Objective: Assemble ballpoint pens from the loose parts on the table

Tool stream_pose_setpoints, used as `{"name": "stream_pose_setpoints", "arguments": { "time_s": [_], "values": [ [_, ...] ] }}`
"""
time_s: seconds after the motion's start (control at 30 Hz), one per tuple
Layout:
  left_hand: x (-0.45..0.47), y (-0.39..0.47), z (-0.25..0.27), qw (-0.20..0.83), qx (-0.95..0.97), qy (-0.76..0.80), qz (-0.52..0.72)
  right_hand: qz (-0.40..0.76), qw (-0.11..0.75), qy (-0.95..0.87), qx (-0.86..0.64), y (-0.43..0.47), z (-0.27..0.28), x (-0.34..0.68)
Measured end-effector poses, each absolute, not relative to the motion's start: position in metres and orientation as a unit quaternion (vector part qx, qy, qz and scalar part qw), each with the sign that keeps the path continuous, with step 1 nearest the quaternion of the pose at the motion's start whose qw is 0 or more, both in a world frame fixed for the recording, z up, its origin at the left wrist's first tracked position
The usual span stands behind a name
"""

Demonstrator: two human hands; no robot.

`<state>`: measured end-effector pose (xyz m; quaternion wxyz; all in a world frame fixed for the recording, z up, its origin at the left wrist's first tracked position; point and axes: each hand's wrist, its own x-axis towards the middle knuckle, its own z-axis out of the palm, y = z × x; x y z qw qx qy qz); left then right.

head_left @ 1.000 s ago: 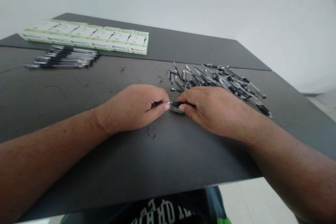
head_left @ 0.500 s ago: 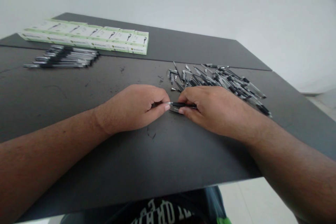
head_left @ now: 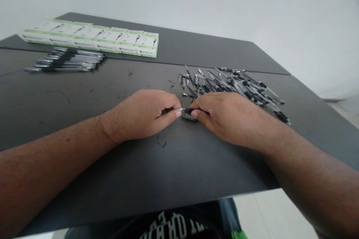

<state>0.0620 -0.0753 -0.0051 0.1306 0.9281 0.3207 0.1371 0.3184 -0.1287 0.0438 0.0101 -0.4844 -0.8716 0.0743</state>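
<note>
Between my two hands a pen with a dark grip lies sideways, just above the table. My left hand pinches its left, pale end between thumb and forefinger. On the dark grip, the thumb and fingertips of my right hand are closed; the rest of the pen on that side is hidden by the hand. A clear pen cap lies on the table just below the pen, near my right thumb. Behind my right hand spreads a pile of loose pen parts.
At the far left, a row of white and green boxes stands along the seam of the dark table. In front of them lies a bundle of pens, side by side. A pale wall rises behind the table.
My right fingers have slid a little left along the grip, closer to my left fingertips, so less of the pen shows. The left hand has barely moved.
</note>
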Motion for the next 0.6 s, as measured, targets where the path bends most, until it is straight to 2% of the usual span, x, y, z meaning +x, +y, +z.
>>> {"name": "stream_pose_setpoints", "arguments": {
  "time_s": [0.13, 0.3, 0.6],
  "values": [
    [0.0625, -0.0755, -0.0050, 0.130, 0.929, 0.319, 0.136, 0.076, 0.033, -0.863, -0.498, -0.1289, 0.0436, 0.3190],
    [0.0628, -0.0758, -0.0048, 0.129, 0.929, 0.320, 0.136, 0.062, 0.001, -0.872, -0.485, -0.1285, 0.0433, 0.3187],
    [0.0628, -0.0760, -0.0043, 0.125, 0.931, 0.316, 0.131, 0.063, 0.003, -0.877, -0.476, -0.1274, 0.0416, 0.3185]
  ]
}}
